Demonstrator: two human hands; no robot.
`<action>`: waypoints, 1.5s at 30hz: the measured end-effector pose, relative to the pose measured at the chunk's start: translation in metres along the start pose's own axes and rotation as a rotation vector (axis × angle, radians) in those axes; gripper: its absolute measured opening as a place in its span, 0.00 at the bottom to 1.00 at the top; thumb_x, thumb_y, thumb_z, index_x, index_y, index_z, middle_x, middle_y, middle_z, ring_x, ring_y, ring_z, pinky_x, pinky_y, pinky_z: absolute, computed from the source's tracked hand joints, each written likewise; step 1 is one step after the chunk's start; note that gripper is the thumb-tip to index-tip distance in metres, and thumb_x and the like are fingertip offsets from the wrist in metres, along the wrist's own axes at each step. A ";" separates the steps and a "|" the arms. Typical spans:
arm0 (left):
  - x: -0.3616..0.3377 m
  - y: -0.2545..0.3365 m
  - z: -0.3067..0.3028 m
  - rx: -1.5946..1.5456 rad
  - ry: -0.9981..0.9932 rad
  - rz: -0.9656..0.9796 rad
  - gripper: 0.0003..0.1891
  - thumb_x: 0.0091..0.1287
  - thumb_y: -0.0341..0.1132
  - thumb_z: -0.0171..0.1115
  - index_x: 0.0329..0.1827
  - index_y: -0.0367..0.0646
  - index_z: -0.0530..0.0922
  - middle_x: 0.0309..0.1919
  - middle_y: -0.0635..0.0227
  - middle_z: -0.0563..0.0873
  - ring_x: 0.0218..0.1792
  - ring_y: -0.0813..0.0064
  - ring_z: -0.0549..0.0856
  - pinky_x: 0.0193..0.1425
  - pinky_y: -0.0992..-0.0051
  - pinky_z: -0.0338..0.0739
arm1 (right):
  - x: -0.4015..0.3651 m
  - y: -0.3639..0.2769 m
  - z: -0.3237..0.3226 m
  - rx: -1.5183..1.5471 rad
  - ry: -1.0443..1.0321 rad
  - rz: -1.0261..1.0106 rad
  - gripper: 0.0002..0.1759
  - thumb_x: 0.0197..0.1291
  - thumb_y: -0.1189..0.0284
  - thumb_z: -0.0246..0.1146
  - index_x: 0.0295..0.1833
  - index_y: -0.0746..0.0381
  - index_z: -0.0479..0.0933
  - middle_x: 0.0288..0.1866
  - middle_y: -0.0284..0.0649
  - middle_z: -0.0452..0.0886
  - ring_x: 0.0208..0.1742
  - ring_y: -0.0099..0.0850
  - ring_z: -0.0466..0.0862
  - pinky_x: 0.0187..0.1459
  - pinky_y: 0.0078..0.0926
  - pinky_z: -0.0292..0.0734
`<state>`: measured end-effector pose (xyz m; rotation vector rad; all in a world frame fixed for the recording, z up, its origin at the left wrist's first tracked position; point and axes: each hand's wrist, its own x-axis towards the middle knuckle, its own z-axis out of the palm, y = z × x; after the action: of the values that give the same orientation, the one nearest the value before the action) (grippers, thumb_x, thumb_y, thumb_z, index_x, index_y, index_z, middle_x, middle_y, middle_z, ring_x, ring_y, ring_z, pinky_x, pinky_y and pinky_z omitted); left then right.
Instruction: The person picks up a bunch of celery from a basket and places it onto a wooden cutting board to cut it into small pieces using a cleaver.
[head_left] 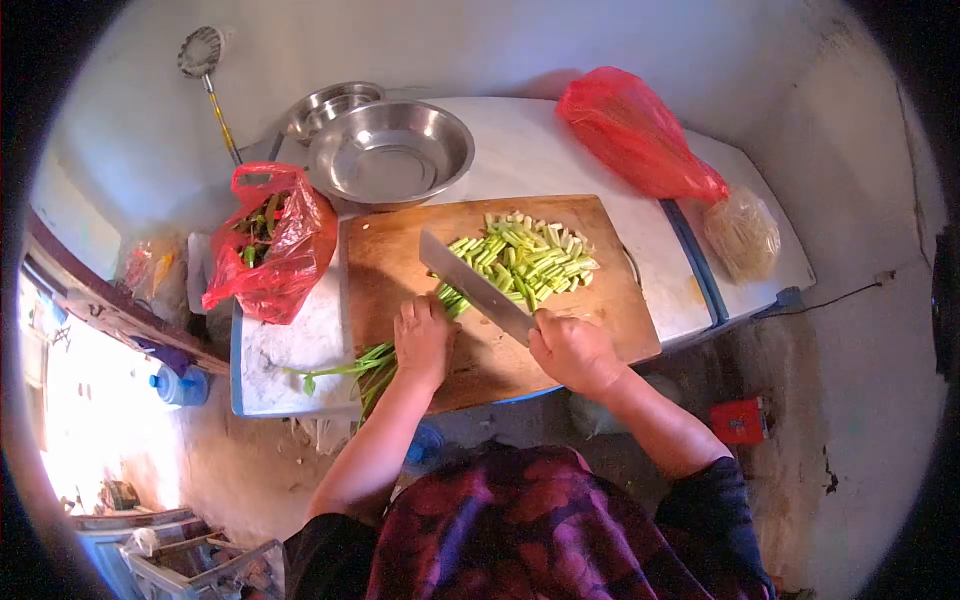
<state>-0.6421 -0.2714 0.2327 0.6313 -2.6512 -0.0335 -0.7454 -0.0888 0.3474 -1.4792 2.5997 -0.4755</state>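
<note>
My left hand (pixel 424 342) presses down on a bunch of long green stalks (pixel 368 364), probably celery, on the wooden cutting board (pixel 385 255). Their thin leafy ends stick out past the board's left front edge. In my right hand (pixel 575 352) is a kitchen knife (pixel 476 288) with a broad blade, its handle mostly hidden by my fingers. The blade slants over the board, close to the stalks' cut ends and to the right of my left fingers. Beyond it lies a pile of short cut green pieces (pixel 545 258).
Behind the board stand a large steel bowl (pixel 390 165) and a smaller metal bowl (pixel 325 105). A red plastic bag (pixel 285 255) with green vegetables stands at left. Another red bag (pixel 640 140) and a clear bag (pixel 742 235) lie at right on the white tabletop (pixel 505 140).
</note>
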 end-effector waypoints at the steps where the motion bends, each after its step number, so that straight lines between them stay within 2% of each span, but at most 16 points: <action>1: 0.002 0.000 -0.002 0.005 -0.055 -0.015 0.15 0.61 0.29 0.52 0.50 0.35 0.74 0.44 0.58 0.75 0.49 0.60 0.73 0.51 0.62 0.70 | 0.000 -0.001 0.001 -0.008 -0.010 -0.004 0.12 0.62 0.66 0.51 0.38 0.66 0.70 0.26 0.55 0.79 0.29 0.54 0.81 0.34 0.51 0.76; 4: 0.000 -0.002 -0.007 -0.019 -0.112 -0.017 0.15 0.60 0.29 0.51 0.50 0.34 0.74 0.44 0.57 0.75 0.49 0.59 0.72 0.52 0.61 0.69 | 0.004 0.004 0.011 -0.026 -0.060 -0.008 0.12 0.63 0.64 0.53 0.38 0.63 0.71 0.26 0.50 0.80 0.28 0.51 0.81 0.33 0.48 0.76; 8: 0.000 -0.001 -0.012 -0.335 -0.158 -0.128 0.12 0.60 0.27 0.49 0.46 0.35 0.74 0.44 0.57 0.74 0.50 0.54 0.71 0.54 0.55 0.66 | 0.023 0.028 0.030 -0.298 -0.210 -0.270 0.13 0.57 0.70 0.52 0.31 0.67 0.78 0.26 0.50 0.82 0.28 0.50 0.84 0.32 0.47 0.80; 9: -0.005 -0.012 0.010 -0.237 -0.092 0.015 0.12 0.63 0.30 0.51 0.47 0.35 0.74 0.44 0.57 0.74 0.51 0.54 0.71 0.54 0.54 0.66 | 0.028 0.026 0.026 -0.204 -0.208 -0.220 0.13 0.56 0.70 0.51 0.31 0.66 0.79 0.27 0.51 0.82 0.30 0.50 0.84 0.33 0.47 0.80; 12: -0.004 -0.013 0.012 -0.093 -0.066 0.037 0.18 0.63 0.38 0.58 0.51 0.36 0.73 0.44 0.58 0.73 0.52 0.54 0.71 0.57 0.55 0.65 | 0.047 0.033 0.038 -0.057 -0.206 -0.236 0.12 0.54 0.70 0.52 0.30 0.64 0.80 0.31 0.52 0.82 0.35 0.48 0.84 0.38 0.44 0.80; 16: -0.006 -0.011 0.006 -0.131 -0.058 0.036 0.19 0.61 0.38 0.58 0.52 0.36 0.73 0.45 0.58 0.74 0.52 0.55 0.71 0.57 0.56 0.66 | 0.058 -0.007 0.047 0.105 -0.082 0.041 0.11 0.52 0.71 0.53 0.31 0.66 0.79 0.30 0.53 0.81 0.33 0.48 0.84 0.34 0.42 0.80; 20: -0.001 0.001 -0.011 -0.188 -0.044 -0.010 0.18 0.61 0.35 0.56 0.52 0.36 0.73 0.45 0.58 0.74 0.51 0.56 0.72 0.57 0.56 0.67 | 0.063 0.004 0.075 0.059 0.013 -0.061 0.11 0.54 0.70 0.54 0.36 0.65 0.78 0.29 0.53 0.81 0.30 0.48 0.83 0.31 0.43 0.79; 23: 0.001 -0.009 0.012 0.015 0.026 0.144 0.13 0.60 0.29 0.50 0.46 0.36 0.75 0.44 0.58 0.74 0.51 0.57 0.72 0.56 0.56 0.67 | 0.055 0.031 0.080 -0.094 -0.156 -0.200 0.11 0.58 0.68 0.53 0.38 0.64 0.76 0.27 0.53 0.81 0.28 0.49 0.82 0.28 0.44 0.78; 25: 0.011 -0.004 0.008 -0.066 -0.093 0.075 0.09 0.60 0.29 0.50 0.40 0.37 0.77 0.44 0.57 0.75 0.51 0.57 0.72 0.56 0.57 0.69 | 0.037 0.023 0.054 0.180 0.007 0.124 0.12 0.60 0.65 0.52 0.40 0.64 0.73 0.28 0.52 0.81 0.30 0.52 0.82 0.35 0.49 0.78; 26: 0.017 -0.004 0.009 -0.033 -0.137 0.093 0.09 0.61 0.29 0.51 0.39 0.37 0.78 0.45 0.57 0.75 0.51 0.57 0.73 0.56 0.58 0.69 | 0.030 0.026 0.050 0.234 0.075 0.101 0.13 0.61 0.64 0.52 0.40 0.64 0.72 0.28 0.53 0.81 0.30 0.53 0.82 0.34 0.50 0.77; 28: 0.024 -0.005 0.020 -0.053 -0.107 0.040 0.17 0.63 0.30 0.50 0.54 0.35 0.74 0.48 0.55 0.76 0.52 0.59 0.73 0.57 0.58 0.68 | 0.021 0.028 0.035 0.288 0.147 0.098 0.14 0.62 0.64 0.53 0.35 0.66 0.71 0.28 0.57 0.79 0.31 0.57 0.79 0.34 0.51 0.75; 30: 0.037 0.002 -0.009 -0.028 -0.305 -0.014 0.24 0.63 0.35 0.55 0.61 0.33 0.68 0.50 0.53 0.77 0.53 0.59 0.74 0.61 0.56 0.65 | 0.016 0.024 0.015 0.274 0.137 0.106 0.14 0.62 0.65 0.54 0.32 0.67 0.70 0.27 0.60 0.77 0.31 0.59 0.78 0.34 0.51 0.73; 33: 0.035 -0.006 -0.045 -0.035 -0.161 0.052 0.33 0.59 0.42 0.63 0.63 0.30 0.65 0.51 0.52 0.77 0.55 0.58 0.74 0.65 0.55 0.61 | 0.010 0.019 0.005 0.244 0.126 0.097 0.15 0.62 0.65 0.54 0.31 0.67 0.70 0.27 0.60 0.77 0.31 0.59 0.79 0.34 0.50 0.73; 36: 0.021 -0.025 -0.059 -0.003 -0.194 0.064 0.38 0.55 0.47 0.68 0.63 0.30 0.65 0.52 0.52 0.76 0.57 0.58 0.73 0.66 0.54 0.59 | 0.002 0.011 0.000 0.188 0.061 0.035 0.13 0.62 0.65 0.51 0.36 0.66 0.71 0.25 0.57 0.79 0.29 0.56 0.81 0.34 0.51 0.76; 40: -0.002 -0.028 -0.051 0.037 -0.315 0.008 0.37 0.53 0.48 0.69 0.59 0.30 0.68 0.52 0.53 0.75 0.57 0.57 0.71 0.63 0.55 0.63 | 0.001 -0.004 -0.001 0.097 -0.001 -0.011 0.12 0.62 0.67 0.50 0.37 0.67 0.71 0.25 0.56 0.80 0.29 0.55 0.82 0.34 0.50 0.77; 45: -0.012 -0.027 -0.026 0.057 -0.167 0.049 0.14 0.55 0.28 0.55 0.45 0.36 0.78 0.42 0.62 0.73 0.50 0.60 0.71 0.50 0.62 0.69 | 0.013 -0.010 0.010 -0.006 -0.170 0.005 0.13 0.62 0.69 0.47 0.38 0.67 0.72 0.28 0.54 0.81 0.33 0.53 0.83 0.36 0.50 0.78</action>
<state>-0.6101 -0.2883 0.2486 0.6056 -2.8371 0.0039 -0.7413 -0.1074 0.3418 -1.4469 2.4746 -0.3259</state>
